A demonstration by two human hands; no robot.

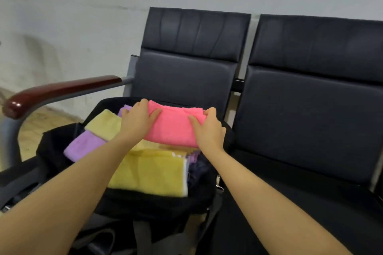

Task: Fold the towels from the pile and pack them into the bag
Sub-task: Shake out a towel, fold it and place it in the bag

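**Pink towel at bag opening**

The left hand (137,119) and right hand (207,128) each grip an end of the folded pink towel (173,128), held over the far side of the open black bag (145,203). Folded yellow towels (149,172) and purple towels (83,147) lie inside. No legible writing.

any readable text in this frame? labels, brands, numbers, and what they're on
None readable.
Black bag: no logo or tag shows.
Pink towel, yellow towel, purple towel: plain, no print.
Black seats and wall: no signs or marks.
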